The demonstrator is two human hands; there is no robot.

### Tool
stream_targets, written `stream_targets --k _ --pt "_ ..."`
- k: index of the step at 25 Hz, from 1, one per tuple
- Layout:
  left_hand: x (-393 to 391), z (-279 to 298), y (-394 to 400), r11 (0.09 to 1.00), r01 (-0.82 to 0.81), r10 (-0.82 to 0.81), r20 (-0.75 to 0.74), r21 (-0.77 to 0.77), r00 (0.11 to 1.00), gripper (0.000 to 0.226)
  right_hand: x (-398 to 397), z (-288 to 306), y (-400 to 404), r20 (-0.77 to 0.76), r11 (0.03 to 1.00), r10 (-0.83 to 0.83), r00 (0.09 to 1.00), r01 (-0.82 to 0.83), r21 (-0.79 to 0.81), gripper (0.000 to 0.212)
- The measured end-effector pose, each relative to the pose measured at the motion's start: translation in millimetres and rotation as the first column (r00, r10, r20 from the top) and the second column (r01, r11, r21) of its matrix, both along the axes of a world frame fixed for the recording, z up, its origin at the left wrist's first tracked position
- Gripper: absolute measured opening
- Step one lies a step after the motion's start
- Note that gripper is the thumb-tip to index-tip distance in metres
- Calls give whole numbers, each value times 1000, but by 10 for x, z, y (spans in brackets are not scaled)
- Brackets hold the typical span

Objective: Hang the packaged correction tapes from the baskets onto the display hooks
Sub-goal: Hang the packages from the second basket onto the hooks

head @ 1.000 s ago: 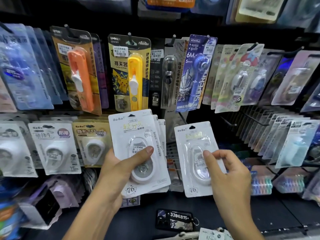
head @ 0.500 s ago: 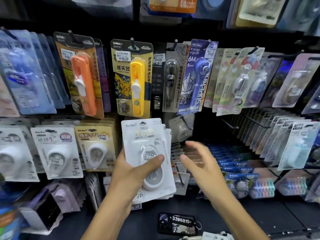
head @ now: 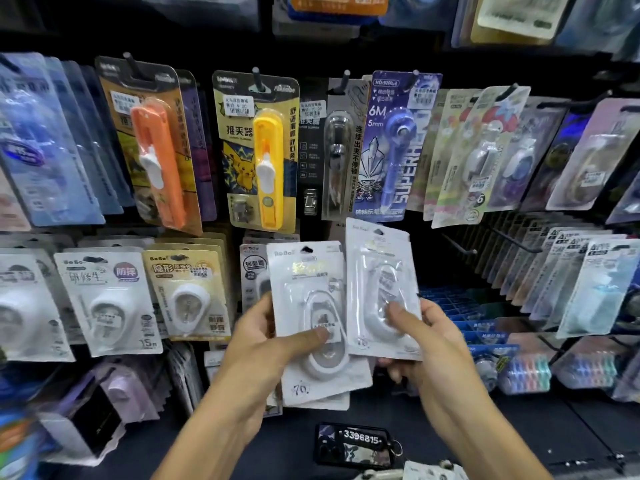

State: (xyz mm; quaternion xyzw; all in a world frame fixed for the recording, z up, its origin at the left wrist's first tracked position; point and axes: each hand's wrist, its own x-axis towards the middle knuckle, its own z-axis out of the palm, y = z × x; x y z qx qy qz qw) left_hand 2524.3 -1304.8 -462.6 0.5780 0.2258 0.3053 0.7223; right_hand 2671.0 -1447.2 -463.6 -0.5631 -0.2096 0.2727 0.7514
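My left hand (head: 263, 344) grips a small stack of white BoBo correction tape packs (head: 311, 306), thumb pressed across the front blister. My right hand (head: 426, 344) pinches one more white correction tape pack (head: 379, 271), thumb on its blister, lifted slightly above and to the right of the stack. Both packs are held in front of the lower row of the display, just below the hanging purple pen pack (head: 391, 147). An empty black display hook (head: 460, 245) juts out to the right of the single pack.
Hanging packs fill the wall: orange clip pusher (head: 159, 161) and yellow clip pusher (head: 266, 164) above, white tape packs (head: 107, 299) at lower left, angled rows (head: 568, 271) at right. A key tag (head: 356, 445) lies on the dark shelf below.
One second ago my right hand held a pack near the hook area, then it was empty half a second ago. Now it holds a fresh pack taken from beside the stack.
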Motion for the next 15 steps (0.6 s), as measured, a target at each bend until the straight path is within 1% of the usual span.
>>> stream_targets --k 2,3,5,7,12,15 --pt "-40 41 46 991 -132 131 33 24 991 61 95 -49 -128 72 996 -50 996 56 -75 24" --pt "-71 65 94 982 -183 180 61 45 982 55 108 -68 -191 89 994 -53 995 61 -91 20" --pt "-125 103 156 970 -232 223 120 70 967 53 87 -81 -261 91 995 -20 996 29 -99 21" --pt "-129 107 150 968 -239 228 141 71 963 54 71 -62 -243 94 994 -10 996 19 -104 22" --pt "-80 66 100 969 -238 230 107 64 967 49 39 -107 -289 69 994 -55 996 61 -95 26" --pt "-70 62 86 970 -232 224 107 68 969 51 15 -149 -225 41 993 1 999 4 -119 27"
